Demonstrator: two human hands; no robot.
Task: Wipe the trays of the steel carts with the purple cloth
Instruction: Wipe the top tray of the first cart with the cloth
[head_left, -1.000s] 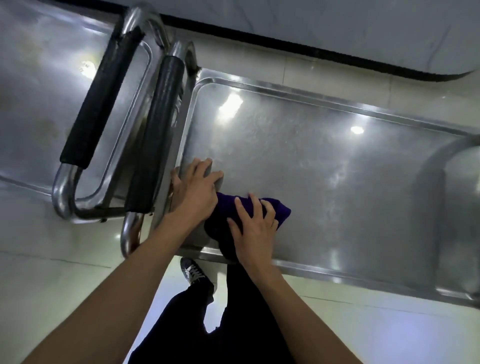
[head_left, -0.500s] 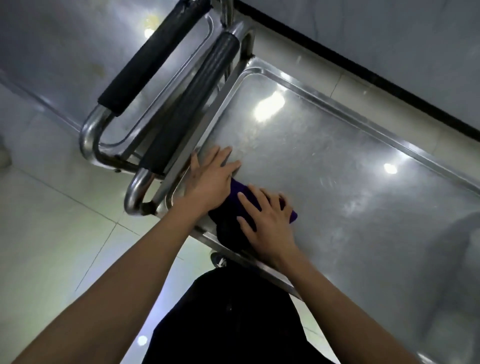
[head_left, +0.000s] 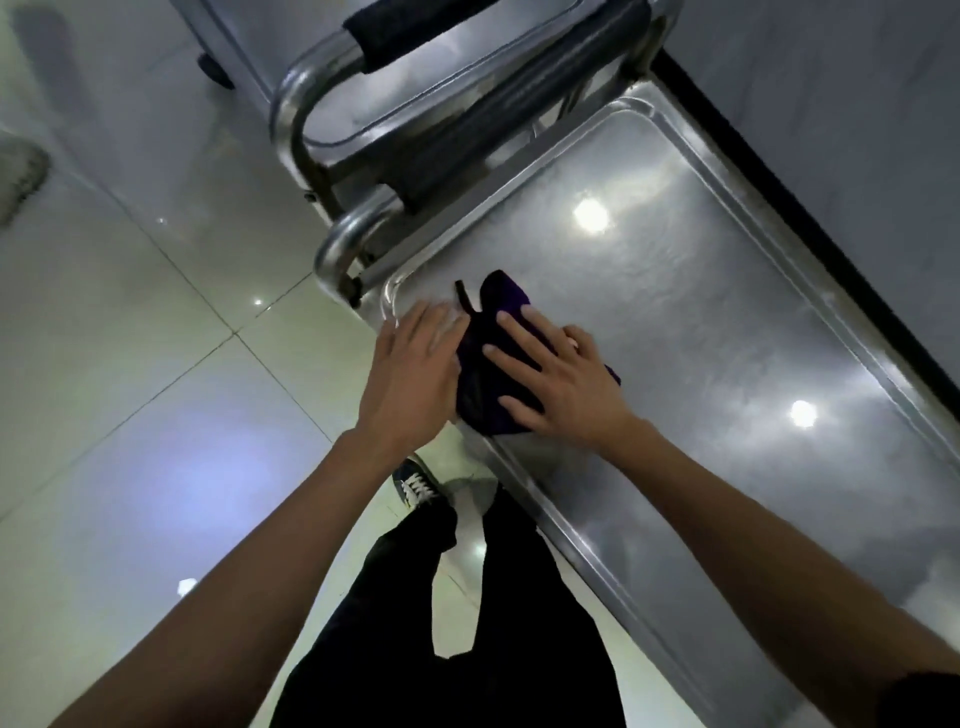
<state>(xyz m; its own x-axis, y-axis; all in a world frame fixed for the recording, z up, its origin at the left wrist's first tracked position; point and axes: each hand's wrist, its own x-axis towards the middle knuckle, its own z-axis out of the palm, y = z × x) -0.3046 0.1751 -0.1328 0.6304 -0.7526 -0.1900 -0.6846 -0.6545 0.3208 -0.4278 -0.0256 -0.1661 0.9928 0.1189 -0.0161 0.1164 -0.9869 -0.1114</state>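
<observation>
- the crumpled purple cloth (head_left: 491, 358) lies at the near left corner of the shiny rectangular steel cart tray (head_left: 701, 322), just inside its rim.
- the right hand (head_left: 561, 374) presses flat on the cloth, fingers straight and spread wide.
- the left hand (head_left: 415, 374) lies flat at the cloth's left edge, over the tray's corner rim, fingers straight and close together.
- two black-padded steel cart handles (head_left: 447, 150) sit side by side just past the tray's far left end.
- pale glossy floor tiles (head_left: 156, 364) spread to the left.

Glossy pale tiled floor (head_left: 130, 395) (ceiling lights reflected); black baseboard (head_left: 810, 218).
</observation>
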